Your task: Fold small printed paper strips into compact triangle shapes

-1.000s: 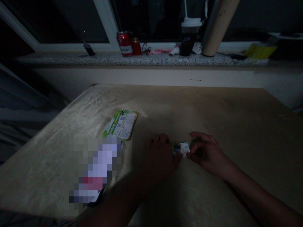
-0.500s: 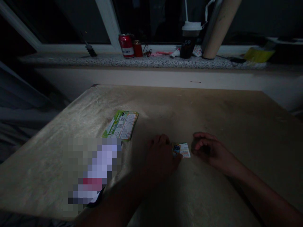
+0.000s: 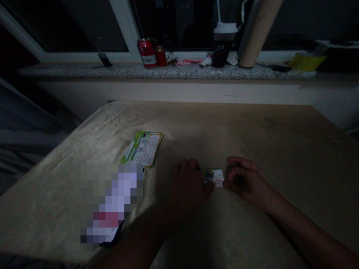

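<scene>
A small printed card, white with a dark picture on its left part, lies on the table between my hands. My left hand rests at its left side, fingers curled down and thumb on the lower edge, closed on the card. From the right, my right hand meets the card's lower right corner with its thumb tip. The fingers of that hand are bent round toward the thumb in a pinch, though the exact grip is dim. Left of my hands lies a green and white printed leaflet or packet.
A phone-like object, its face blurred out, lies near my left forearm on the pale table. The granite sill behind carries a red can, a red lighter-like item, a lidded cup and a cardboard tube.
My right hand has moved slightly left, and its thumb now reaches the card's corner, where a gap was before. My left hand stays on the card. The view has shifted a little.
</scene>
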A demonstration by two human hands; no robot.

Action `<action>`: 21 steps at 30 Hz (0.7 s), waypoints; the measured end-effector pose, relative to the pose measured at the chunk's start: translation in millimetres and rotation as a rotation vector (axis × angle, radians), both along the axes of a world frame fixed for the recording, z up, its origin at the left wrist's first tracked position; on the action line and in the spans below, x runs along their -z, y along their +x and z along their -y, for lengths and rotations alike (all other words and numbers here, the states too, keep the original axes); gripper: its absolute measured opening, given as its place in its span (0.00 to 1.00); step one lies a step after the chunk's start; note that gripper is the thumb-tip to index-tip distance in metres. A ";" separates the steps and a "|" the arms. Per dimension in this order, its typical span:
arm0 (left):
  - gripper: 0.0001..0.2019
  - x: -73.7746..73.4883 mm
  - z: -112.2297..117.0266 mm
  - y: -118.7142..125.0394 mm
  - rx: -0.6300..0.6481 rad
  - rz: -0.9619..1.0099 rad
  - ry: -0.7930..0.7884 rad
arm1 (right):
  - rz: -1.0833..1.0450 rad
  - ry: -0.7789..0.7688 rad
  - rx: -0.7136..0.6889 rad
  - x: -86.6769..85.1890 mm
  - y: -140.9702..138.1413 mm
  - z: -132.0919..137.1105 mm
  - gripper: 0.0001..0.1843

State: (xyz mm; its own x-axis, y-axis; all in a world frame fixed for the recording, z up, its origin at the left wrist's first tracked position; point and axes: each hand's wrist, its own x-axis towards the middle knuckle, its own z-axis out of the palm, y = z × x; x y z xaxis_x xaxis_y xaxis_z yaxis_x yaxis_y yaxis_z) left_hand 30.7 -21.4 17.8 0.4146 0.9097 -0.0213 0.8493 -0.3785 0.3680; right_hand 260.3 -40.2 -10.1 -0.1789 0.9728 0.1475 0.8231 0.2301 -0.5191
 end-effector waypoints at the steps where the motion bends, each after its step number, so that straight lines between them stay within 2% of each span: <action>1: 0.15 -0.7 -0.3 -0.6 -0.001 0.004 -0.004 | 0.006 -0.004 0.002 0.0 0.0 -0.1 0.05; 6: 0.15 -5.8 0.4 0.2 -0.035 0.015 -0.009 | 0.028 -0.024 0.012 -1.7 -2.4 0.7 0.05; 11: 0.20 -5.6 1.6 7.0 -0.071 -0.056 -0.001 | 0.041 0.008 0.023 -2.8 -4.0 2.4 0.05; 17: 0.24 -6.1 -2.2 9.9 -0.054 -0.148 0.022 | 0.055 0.013 -0.001 -0.6 -2.0 1.6 0.05; 21: 0.19 -13.1 -4.4 4.5 -0.020 -0.157 -0.017 | 0.049 -0.005 0.011 -2.0 -2.3 1.5 0.05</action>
